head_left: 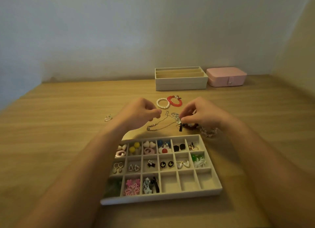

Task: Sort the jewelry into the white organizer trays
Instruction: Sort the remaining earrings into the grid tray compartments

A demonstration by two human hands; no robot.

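Note:
A white grid tray (216,180) lies in front of me, most cells holding earring pairs; three cells at the front right hold nothing. Behind it a tangle of thin chains (160,125), a dark red bead bracelet (191,126) and a clear bead strand (210,132) lies on the table. My right hand (202,114) pinches a small silver pendant piece at the top of that tangle. My left hand (142,112) hovers just left of it, fingers curled, fingertips together; whether it holds a chain I cannot tell. A white pearl bracelet (163,103) and a red bracelet (174,101) lie farther back.
A stack of white organizer trays (180,84) with long slots stands at the back, a closed pink jewelry box (226,77) to its right. A loose pair of silver earrings (108,118) lies on the wooden table to the left. Walls close off the back and right.

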